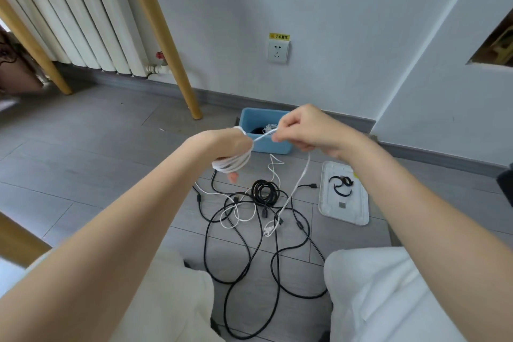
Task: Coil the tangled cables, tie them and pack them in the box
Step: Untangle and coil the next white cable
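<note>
Head view: my left hand (233,144) served as the former, with white cable (236,162) wound round it in several turns so the loops came out one size. The fingers were mostly hidden behind the wrist and the coil; I judged them bent round the turns. My right hand (299,128) pinched the running length of that cable between thumb and curled fingers, pulled taut across to the left hand, presumably to lay the next turn tight. From the right hand the free tail dropped to the floor (111,147) and ended in a white plug (268,230) lying among the tangle.

Black cables (249,258) sprawled loose on the floor between my knees, one small black coil (265,191) sitting near the middle, not visibly tied. A thinner white lead (238,215) looped through them.

Blue box (266,130) stood against the wall just behind my hands, open, with something dark and something white already inside. Its white lid (358,216) lay flat to the right, holding black cable ties (341,184), near my right hand for the tying step.

Judgement: winding partly done; tying and packing not yet.
</note>
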